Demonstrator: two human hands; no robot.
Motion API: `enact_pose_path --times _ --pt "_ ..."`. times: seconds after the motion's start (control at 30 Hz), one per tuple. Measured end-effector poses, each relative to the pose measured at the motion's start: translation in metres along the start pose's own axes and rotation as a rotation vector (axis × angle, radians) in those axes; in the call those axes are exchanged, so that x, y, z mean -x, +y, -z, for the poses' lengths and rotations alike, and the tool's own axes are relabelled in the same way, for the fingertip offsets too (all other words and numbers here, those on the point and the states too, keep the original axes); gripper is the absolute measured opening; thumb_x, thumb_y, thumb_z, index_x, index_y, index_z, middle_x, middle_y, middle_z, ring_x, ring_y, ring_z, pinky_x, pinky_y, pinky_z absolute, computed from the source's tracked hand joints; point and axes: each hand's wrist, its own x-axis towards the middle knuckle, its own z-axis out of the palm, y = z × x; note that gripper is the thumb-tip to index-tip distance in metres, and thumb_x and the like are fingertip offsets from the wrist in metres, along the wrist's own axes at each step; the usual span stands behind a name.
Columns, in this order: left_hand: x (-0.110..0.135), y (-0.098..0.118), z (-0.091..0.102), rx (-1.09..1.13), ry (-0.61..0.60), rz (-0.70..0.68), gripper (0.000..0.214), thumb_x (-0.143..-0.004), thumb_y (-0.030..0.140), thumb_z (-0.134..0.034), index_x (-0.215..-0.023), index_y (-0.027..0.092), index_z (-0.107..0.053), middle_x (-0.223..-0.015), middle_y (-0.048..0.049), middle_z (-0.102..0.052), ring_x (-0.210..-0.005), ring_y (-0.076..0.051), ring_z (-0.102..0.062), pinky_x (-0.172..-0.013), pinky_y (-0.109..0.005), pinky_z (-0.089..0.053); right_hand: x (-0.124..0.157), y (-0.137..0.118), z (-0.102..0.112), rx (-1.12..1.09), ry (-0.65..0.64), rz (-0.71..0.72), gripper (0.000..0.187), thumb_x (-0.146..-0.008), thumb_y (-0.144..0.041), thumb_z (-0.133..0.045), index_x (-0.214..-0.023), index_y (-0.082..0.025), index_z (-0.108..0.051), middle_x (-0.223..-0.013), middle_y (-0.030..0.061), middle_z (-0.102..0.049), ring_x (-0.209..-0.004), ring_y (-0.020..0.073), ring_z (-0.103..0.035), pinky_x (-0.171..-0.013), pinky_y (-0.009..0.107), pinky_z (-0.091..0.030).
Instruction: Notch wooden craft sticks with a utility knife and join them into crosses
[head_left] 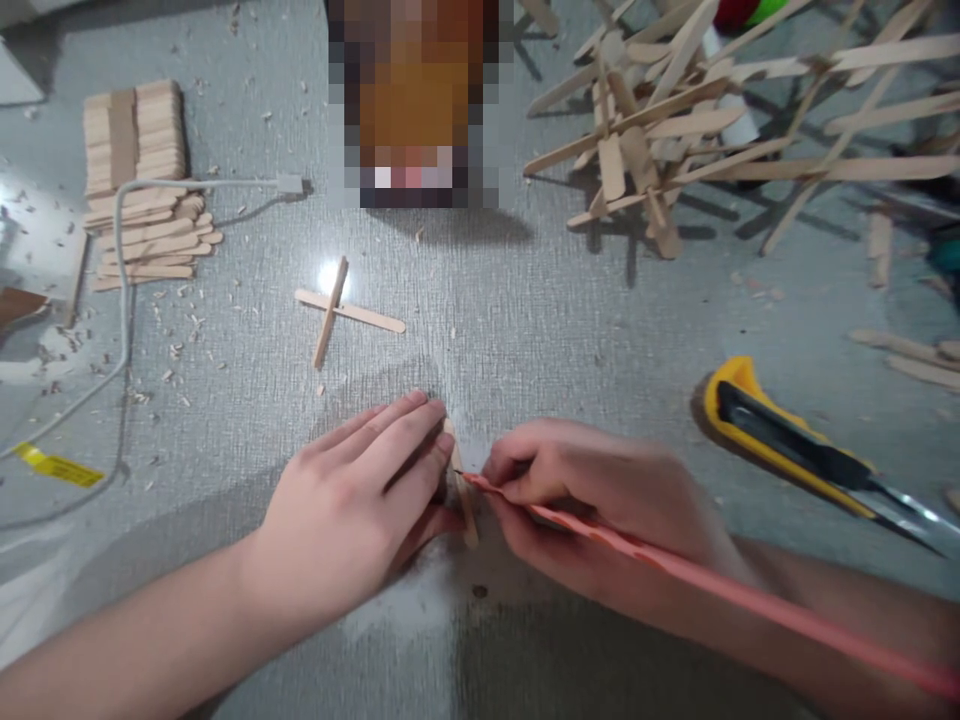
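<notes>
My left hand (352,480) lies low over the table, fingers together, its fingertips and thumb holding a wooden craft stick (463,500) against the surface. Part of that stick is hidden under the fingers. In my right hand (592,490) a long pink pencil (690,565) is gripped, its dark tip touching or just over the stick. Slight blur softens the right hand. Beyond my left hand, two craft sticks form a cross (367,318) on the table.
A yellow-and-black utility knife (795,440) lies at the right, blade out. Joined craft sticks (637,150) fill the back right. At the left are a bundle of sticks (161,130), a white cable (124,280) and wood shavings. A blurred-out object (420,110) stands at the back.
</notes>
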Motion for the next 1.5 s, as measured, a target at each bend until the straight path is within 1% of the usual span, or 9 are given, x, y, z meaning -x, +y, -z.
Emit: enact_pose_path --times 0.17,0.33,0.5,0.63,0.8,0.97,1.13,1.3,1.5 --pt "-0.0007 -0.0005 0.0014 0.004 0.000 -0.004 0.029 -0.096 0.030 -0.066 -0.112 0.007 -0.073 -0.124 -0.0158 -0.072 -0.118 -0.031 -0.070 -0.099 -0.043 -0.063 0.0004 0.0001 0.0009 -0.022 -0.045 0.008 0.022 -0.089 -0.010 -0.060 -0.076 -0.022 -0.048 -0.078 -0.0033 -0.067 -0.060 0.0069 -0.059 -0.054 0.019 -0.044" --pt "-0.0009 -0.0003 0.0016 0.000 0.002 -0.005 0.028 -0.097 0.030 -0.065 -0.112 0.007 -0.073 -0.124 -0.0157 -0.072 -0.118 -0.031 -0.070 -0.099 -0.042 -0.063 0.0002 0.0022 -0.0008 -0.011 -0.003 -0.011 0.022 -0.089 -0.010 -0.062 -0.077 -0.022 -0.048 -0.079 -0.0029 -0.068 -0.062 0.0071 -0.061 -0.056 0.018 -0.046" --pt "0.0001 0.0000 -0.0002 0.012 0.005 0.000 0.029 -0.096 0.030 -0.065 -0.112 0.007 -0.073 -0.124 -0.0157 -0.072 -0.118 -0.031 -0.070 -0.100 -0.042 -0.063 -0.0015 0.0004 0.0003 -0.027 -0.043 0.001 0.023 -0.089 -0.009 -0.061 -0.076 -0.023 -0.048 -0.077 -0.0023 -0.067 -0.059 0.0085 -0.059 -0.052 0.021 -0.045" --pt "0.0001 -0.0003 -0.0005 0.019 0.014 0.000 0.029 -0.096 0.031 -0.066 -0.112 0.007 -0.073 -0.124 -0.0156 -0.072 -0.118 -0.031 -0.070 -0.100 -0.042 -0.063 -0.0020 -0.0021 0.0012 -0.030 -0.013 -0.026 0.022 -0.089 -0.011 -0.063 -0.078 -0.024 -0.048 -0.078 -0.0020 -0.067 -0.060 0.0097 -0.060 -0.054 0.022 -0.048" --pt "-0.0016 -0.0005 -0.0002 0.018 0.013 0.000 0.027 -0.095 0.028 -0.066 -0.111 0.007 -0.072 -0.124 -0.0158 -0.072 -0.117 -0.031 -0.071 -0.098 -0.042 -0.064 -0.0032 -0.0014 0.0007 -0.042 -0.045 -0.001 0.024 -0.089 -0.009 -0.059 -0.075 -0.023 -0.047 -0.075 -0.0027 -0.066 -0.056 0.0085 -0.057 -0.050 0.021 -0.044" --pt "0.0001 -0.0006 -0.0003 0.022 0.014 0.003 0.027 -0.096 0.030 -0.066 -0.110 0.008 -0.073 -0.123 -0.0158 -0.073 -0.117 -0.031 -0.071 -0.098 -0.043 -0.064 -0.0041 -0.0010 0.0005 -0.052 0.000 -0.029 0.022 -0.089 -0.010 -0.063 -0.078 -0.024 -0.049 -0.079 -0.0018 -0.067 -0.063 0.0101 -0.062 -0.056 0.022 -0.048" --pt "0.0020 -0.0010 -0.0017 0.010 0.010 -0.003 0.029 -0.096 0.030 -0.065 -0.114 0.008 -0.071 -0.125 -0.0163 -0.071 -0.120 -0.031 -0.069 -0.099 -0.044 -0.063 -0.0035 -0.0029 0.0015 -0.055 -0.048 -0.010 0.024 -0.090 -0.010 -0.060 -0.075 -0.023 -0.047 -0.075 -0.0020 -0.066 -0.058 0.0095 -0.059 -0.051 0.022 -0.045" --pt "0.0013 -0.0011 -0.0010 0.006 0.015 -0.006 0.028 -0.097 0.030 -0.064 -0.112 0.008 -0.071 -0.124 -0.0161 -0.072 -0.119 -0.030 -0.070 -0.099 -0.042 -0.063 -0.0026 -0.0025 0.0021 -0.047 -0.016 -0.020 0.023 -0.089 -0.010 -0.062 -0.077 -0.024 -0.048 -0.076 -0.0014 -0.067 -0.060 0.0106 -0.060 -0.052 0.023 -0.046" --pt "0.0003 -0.0012 -0.0004 -0.003 0.017 -0.006 0.029 -0.098 0.032 -0.062 -0.113 0.009 -0.071 -0.124 -0.0153 -0.072 -0.118 -0.029 -0.070 -0.099 -0.041 -0.063 -0.0019 0.0006 0.0005 -0.065 -0.040 -0.004 0.024 -0.089 -0.010 -0.061 -0.076 -0.024 -0.046 -0.076 -0.0024 -0.066 -0.058 0.0107 -0.059 -0.050 0.023 -0.045"
